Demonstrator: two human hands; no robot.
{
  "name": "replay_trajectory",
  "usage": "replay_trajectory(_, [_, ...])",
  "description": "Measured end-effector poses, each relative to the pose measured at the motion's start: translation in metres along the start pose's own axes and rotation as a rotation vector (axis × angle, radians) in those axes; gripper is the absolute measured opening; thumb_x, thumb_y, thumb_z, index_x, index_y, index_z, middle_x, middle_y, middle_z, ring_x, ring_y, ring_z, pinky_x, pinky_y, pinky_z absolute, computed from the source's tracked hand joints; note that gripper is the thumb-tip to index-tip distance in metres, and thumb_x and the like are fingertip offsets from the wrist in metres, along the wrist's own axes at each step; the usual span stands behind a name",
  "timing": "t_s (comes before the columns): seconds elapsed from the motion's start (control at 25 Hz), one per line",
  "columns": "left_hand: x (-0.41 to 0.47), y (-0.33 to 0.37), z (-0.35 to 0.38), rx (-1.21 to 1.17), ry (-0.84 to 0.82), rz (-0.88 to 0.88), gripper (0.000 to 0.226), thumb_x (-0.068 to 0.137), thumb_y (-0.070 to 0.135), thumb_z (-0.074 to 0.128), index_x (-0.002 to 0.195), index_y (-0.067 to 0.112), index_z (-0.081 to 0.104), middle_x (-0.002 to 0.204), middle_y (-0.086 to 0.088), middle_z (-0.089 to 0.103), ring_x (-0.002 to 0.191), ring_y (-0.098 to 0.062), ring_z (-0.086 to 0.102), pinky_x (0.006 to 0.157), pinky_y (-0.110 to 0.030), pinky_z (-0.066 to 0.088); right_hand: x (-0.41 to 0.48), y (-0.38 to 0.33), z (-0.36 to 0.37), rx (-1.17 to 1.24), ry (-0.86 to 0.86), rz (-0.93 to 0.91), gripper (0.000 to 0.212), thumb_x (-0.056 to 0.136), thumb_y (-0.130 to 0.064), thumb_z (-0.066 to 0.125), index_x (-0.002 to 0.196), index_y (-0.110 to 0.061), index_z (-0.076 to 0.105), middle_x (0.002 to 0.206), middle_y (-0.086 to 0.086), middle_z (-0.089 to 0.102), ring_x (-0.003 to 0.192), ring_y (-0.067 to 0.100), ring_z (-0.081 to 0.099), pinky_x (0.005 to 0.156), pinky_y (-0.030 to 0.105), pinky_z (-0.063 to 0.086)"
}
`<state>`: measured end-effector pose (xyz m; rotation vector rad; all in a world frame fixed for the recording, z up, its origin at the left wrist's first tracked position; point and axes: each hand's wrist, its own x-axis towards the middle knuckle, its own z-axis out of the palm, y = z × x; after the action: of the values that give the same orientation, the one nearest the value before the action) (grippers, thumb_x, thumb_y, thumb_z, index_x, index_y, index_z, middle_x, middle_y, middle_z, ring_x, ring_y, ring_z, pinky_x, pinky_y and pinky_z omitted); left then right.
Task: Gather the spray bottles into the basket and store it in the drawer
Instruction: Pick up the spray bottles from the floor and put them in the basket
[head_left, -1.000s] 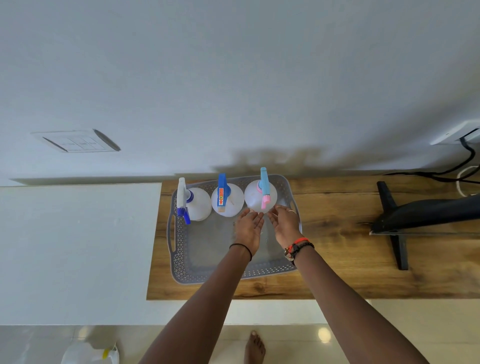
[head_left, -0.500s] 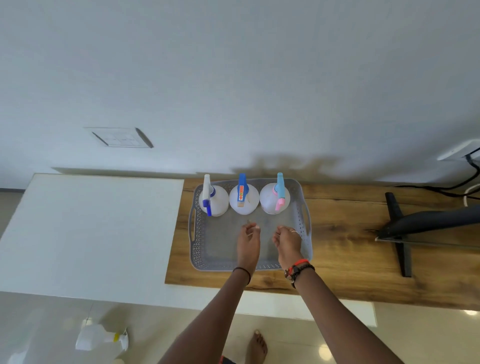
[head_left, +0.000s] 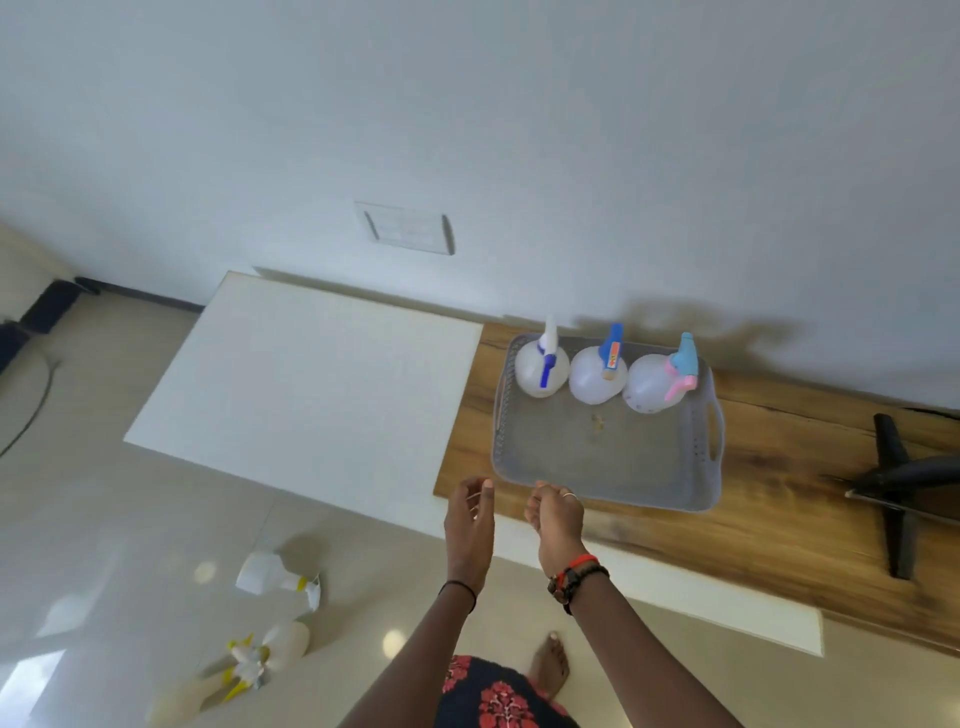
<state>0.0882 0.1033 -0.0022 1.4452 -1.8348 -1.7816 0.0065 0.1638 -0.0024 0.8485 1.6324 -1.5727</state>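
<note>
A grey perforated basket (head_left: 649, 493) with side handles sits on the left end of a wooden surface (head_left: 779, 525) against the wall. Three clear spray bottles stand upright in a row along the basket's far side, close together. The left bottle (head_left: 535, 376) has a white and dark-blue trigger head, the middle bottle (head_left: 595, 382) a blue head with an orange label, and the right bottle (head_left: 649, 389) a light-blue and pink head. The near part of the basket floor holds only a few small specks.

Both hands hover in the air at the surface's front edge, just short of the basket's near left corner and not touching it. The left hand (head_left: 470, 514) shows a loose grip: its fingers are gently curled, the thumb is apart, and it holds nothing. The right hand (head_left: 556, 512) wears a ring, and its grip is also loosely curled and empty. It has red and black bracelets (head_left: 574, 574) at the wrist, while the left wrist carries a thin black band (head_left: 460, 590).

Three more spray bottles with yellow trigger parts lie on the tiled floor to the lower left: one (head_left: 262, 571) nearest the hands, a second (head_left: 285, 639) below it, and a third (head_left: 176, 699) at the frame's bottom edge. A white surface (head_left: 311, 374) adjoins the wooden one on the left. A black stand (head_left: 896, 478) rests at the far right.
</note>
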Motion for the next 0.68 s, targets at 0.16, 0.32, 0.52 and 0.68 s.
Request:
replay_trajectory(0.16, [-0.008, -0.03, -0.084, -0.039, 0.097, -0.04, 0.024, 0.097, 0.031, 0.05, 0.11, 0.014, 0.06, 0.106, 0.003, 0.063, 0.095, -0.005, 0.057, 0.074, -0.014, 0.044, -0.035, 0.055, 0.043, -0.107, -0.016, 0.001, 0.024, 0.094, -0.006, 0.046, 0.071, -0.015, 0.047, 0.071, 0.003, 0.047, 0.067, 0.016, 0.045, 0.067, 0.027, 0.045])
replay_trajectory(0.32, [-0.019, -0.079, -0.176, -0.057, 0.185, -0.079, 0.022, 0.096, 0.028, 0.051, 0.107, 0.012, 0.061, 0.103, -0.001, 0.064, 0.095, -0.013, 0.058, 0.07, -0.004, 0.044, -0.069, 0.126, 0.085, -0.13, -0.046, 0.014, 0.025, 0.093, -0.004, 0.046, 0.071, -0.016, 0.048, 0.067, 0.002, 0.046, 0.061, 0.014, 0.044, 0.061, 0.023, 0.041])
replay_trajectory(0.52, [-0.045, -0.148, -0.29, -0.086, 0.277, -0.152, 0.021, 0.096, 0.026, 0.051, 0.106, 0.011, 0.061, 0.1, -0.003, 0.064, 0.091, -0.014, 0.058, 0.068, -0.003, 0.043, -0.108, 0.225, 0.132, -0.174, -0.094, 0.056, 0.025, 0.092, 0.001, 0.042, 0.074, -0.015, 0.05, 0.067, 0.003, 0.048, 0.06, 0.015, 0.045, 0.061, 0.023, 0.042])
replay_trajectory(0.68, [-0.066, -0.198, -0.37, -0.086, 0.339, -0.205, 0.021, 0.097, 0.027, 0.05, 0.106, 0.012, 0.061, 0.104, -0.004, 0.064, 0.094, -0.014, 0.057, 0.072, -0.014, 0.04, -0.133, 0.296, 0.163, -0.212, -0.129, 0.08, 0.023, 0.092, 0.001, 0.042, 0.077, -0.013, 0.049, 0.068, 0.004, 0.048, 0.06, 0.015, 0.044, 0.061, 0.023, 0.043])
